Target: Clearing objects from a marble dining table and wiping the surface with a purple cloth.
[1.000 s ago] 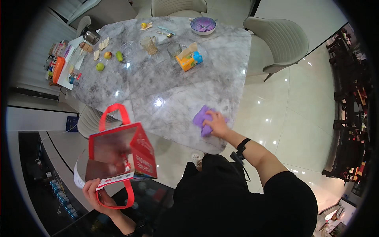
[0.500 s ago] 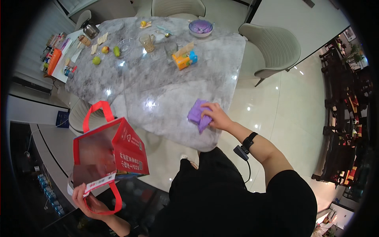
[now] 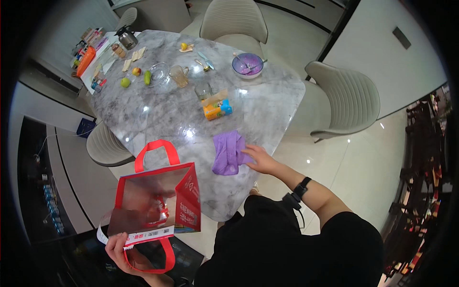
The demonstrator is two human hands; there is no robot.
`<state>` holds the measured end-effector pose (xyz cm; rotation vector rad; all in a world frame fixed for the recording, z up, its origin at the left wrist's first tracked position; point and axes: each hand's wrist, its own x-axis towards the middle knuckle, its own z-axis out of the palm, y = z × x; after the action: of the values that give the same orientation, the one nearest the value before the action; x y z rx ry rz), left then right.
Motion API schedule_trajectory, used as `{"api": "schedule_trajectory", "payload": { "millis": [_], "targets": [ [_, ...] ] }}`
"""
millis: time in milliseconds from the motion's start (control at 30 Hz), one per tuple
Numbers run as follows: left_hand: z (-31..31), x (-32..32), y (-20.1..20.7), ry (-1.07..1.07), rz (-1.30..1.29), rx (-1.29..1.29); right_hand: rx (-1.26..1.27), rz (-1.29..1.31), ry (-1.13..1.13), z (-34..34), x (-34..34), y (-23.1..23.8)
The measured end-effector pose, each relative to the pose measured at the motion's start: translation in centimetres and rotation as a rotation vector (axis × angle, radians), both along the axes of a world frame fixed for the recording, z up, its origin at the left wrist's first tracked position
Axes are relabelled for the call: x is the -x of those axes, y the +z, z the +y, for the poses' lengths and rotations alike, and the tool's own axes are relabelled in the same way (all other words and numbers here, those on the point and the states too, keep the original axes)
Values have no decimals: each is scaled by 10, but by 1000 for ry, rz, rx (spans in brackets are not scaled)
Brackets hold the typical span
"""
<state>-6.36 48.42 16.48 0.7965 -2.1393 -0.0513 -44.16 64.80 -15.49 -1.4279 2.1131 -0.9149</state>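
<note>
My left hand (image 3: 123,252) is closed on the near rim of a red shopping bag (image 3: 188,203) with two red handles. The bag gapes open and shows a silvery lining, with something red and white inside. On the near part of the grey marble table (image 3: 165,117) lies a folded purple cloth (image 3: 226,154). The fingers of my right hand (image 3: 262,159) grip the right edge of this cloth. A yellow-and-orange packet (image 3: 217,110) with a blue end lies just beyond it.
Farther back are a glass mug (image 3: 179,76), a purple bowl (image 3: 247,66) holding utensils, a green apple (image 3: 125,82), a glass plate (image 3: 159,74) and a steel jug (image 3: 126,38). Chairs stand around the table, one at the right (image 3: 351,100).
The purple cloth has gone from bunched under my right hand to lying wider on the table. The bag and left hand have shifted right in view as the view itself moved.
</note>
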Motion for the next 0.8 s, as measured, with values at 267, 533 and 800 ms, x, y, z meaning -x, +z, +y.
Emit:
{"api": "schedule_trajectory", "payload": {
  "millis": [267,533,800],
  "targets": [
    [81,30,-1,-101,89,-101,-344,-269,-184,137,50,-16],
    [148,60,-29,-184,155,-153,-527,-101,-288,306,78,-38],
    [226,92,-27,-101,48,-187,-764,229,-409,383,219,-44]
  ]
}}
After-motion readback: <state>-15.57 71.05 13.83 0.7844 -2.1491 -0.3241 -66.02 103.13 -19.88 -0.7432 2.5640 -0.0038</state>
